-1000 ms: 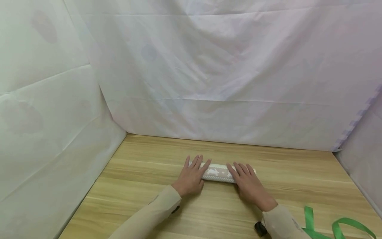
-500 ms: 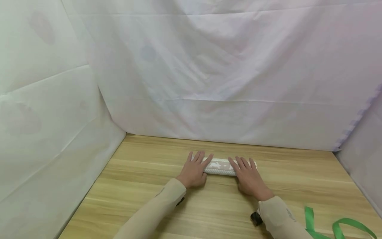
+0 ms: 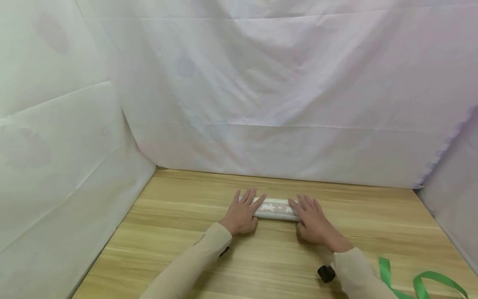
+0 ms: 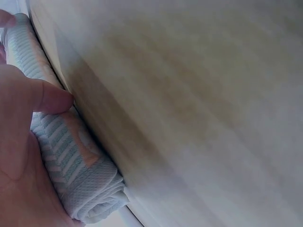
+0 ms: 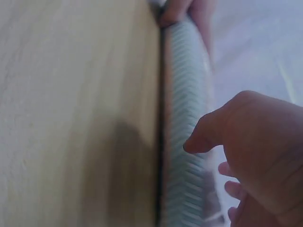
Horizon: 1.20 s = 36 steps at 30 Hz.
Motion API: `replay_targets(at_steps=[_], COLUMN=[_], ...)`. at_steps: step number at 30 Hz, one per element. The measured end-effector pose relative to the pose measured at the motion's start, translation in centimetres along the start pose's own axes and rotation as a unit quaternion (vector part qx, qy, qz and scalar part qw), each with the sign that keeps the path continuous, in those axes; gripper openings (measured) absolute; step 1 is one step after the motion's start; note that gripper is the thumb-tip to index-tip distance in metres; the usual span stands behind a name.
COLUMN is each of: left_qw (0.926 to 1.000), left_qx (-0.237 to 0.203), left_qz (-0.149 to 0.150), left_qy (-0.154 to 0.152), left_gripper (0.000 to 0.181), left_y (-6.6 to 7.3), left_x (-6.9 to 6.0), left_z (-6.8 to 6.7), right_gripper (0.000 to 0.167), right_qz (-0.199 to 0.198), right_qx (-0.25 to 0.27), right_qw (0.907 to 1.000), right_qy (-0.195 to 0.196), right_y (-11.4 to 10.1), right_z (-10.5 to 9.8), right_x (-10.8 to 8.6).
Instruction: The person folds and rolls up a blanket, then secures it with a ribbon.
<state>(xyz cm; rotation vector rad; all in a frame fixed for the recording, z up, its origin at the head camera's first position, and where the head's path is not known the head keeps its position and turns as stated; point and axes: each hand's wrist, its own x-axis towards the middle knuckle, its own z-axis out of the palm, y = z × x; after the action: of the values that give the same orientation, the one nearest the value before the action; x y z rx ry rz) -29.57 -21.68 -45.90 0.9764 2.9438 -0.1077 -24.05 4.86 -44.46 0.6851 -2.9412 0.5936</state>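
Note:
A rolled towel (image 3: 276,209), pale with a ribbed weave and a pinkish band of white rabbit-like figures, lies crosswise on the wooden table. My left hand (image 3: 242,214) holds its left end, fingers spread over the top; in the left wrist view the thumb (image 4: 54,98) presses the roll's near side, and the layered end of the towel (image 4: 94,189) shows. At the other end is my right hand (image 3: 313,220), fingers over the top. In the blurred right wrist view its thumb tip (image 5: 191,144) is at the towel's side, and the other fingers (image 5: 232,189) look loose beyond it.
Green ribbon (image 3: 440,278) lies in loose loops at the table's front right. White cloth (image 3: 261,104) hangs behind the table and along both sides. A black wrist device (image 3: 326,273) sticks out below the right sleeve.
Both hands and the towel have moved a little away from the person, toward the back cloth. Since half a second ago the right hand has shifted slightly right, its thumb looking looser.

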Motion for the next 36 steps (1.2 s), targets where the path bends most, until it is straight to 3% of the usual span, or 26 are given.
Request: replay_targets(at_steps=[5,11,18,23,27,30,36], left_qw=[1.0000,0.9999,1.0000,1.0000,1.0000,0.9999,0.9998], left_qx=[-0.002,0.015,0.003,-0.004,0.004,0.008,0.008], left_qz=[0.001,0.003,0.005,0.005,0.001,-0.001,-0.004], left_qy=[0.003,0.002,0.001,0.002,-0.002,-0.007,-0.016], left_gripper=[0.071,0.069,0.070,0.070,0.070,0.070,0.070], left_y=[-0.1,0.0,0.1,0.1,0.1,0.1,0.2], left_x=[0.0,-0.2,-0.1,-0.1,-0.1,-0.1,-0.1], left_z=[0.0,-0.7,-0.7,-0.5,-0.7,-0.8,-0.7], right_gripper=[0.052,0.036,0.027,0.022,0.022,0.023,0.029], right_qz=[-0.009,0.010,0.060,0.041,0.043,0.024,-0.001], right_qx=[-0.001,0.038,0.116,0.190,0.282,0.366,0.524], right_qw=[0.9997,0.9991,0.9906,0.9770,0.9447,0.9079,0.8070], right_qy=[0.024,0.019,-0.040,-0.089,-0.161,-0.204,-0.273], right_y=[0.4,1.8,5.6,9.3,11.3,11.9,11.5], right_z=[-2.1,-5.0,-8.2,-9.7,-10.1,-9.5,-7.4], right_x=[-1.5,-4.5,-9.1,-12.7,-15.0,-16.2,-17.5])
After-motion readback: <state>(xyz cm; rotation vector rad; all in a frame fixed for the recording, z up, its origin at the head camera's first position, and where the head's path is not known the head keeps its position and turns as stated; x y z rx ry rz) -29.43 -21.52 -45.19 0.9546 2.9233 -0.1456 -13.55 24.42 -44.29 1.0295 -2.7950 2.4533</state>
